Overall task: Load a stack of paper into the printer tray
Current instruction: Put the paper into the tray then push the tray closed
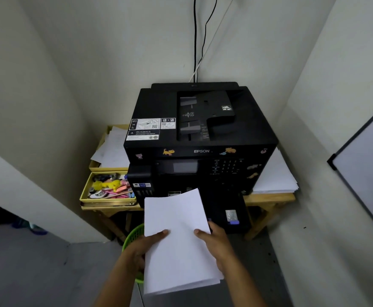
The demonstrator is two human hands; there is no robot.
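Observation:
A black Epson printer (201, 129) stands on a wooden table in the corner. Its black paper tray (227, 209) is pulled out at the front, low down. I hold a white stack of paper (178, 238) in front of the printer, its far edge over the tray's left part. My left hand (143, 247) grips the stack's left side, thumb on top. My right hand (216, 242) grips the right side, thumb on top too. The fingers of both hands are hidden beneath the sheets.
A yellow tray (86, 191) of pens and small items sits left of the printer, with loose papers (112, 147) behind it. More white sheets (276, 173) lie right of the printer. A green basket (132, 238) stands on the floor below. A whiteboard (367, 173) leans at the right wall.

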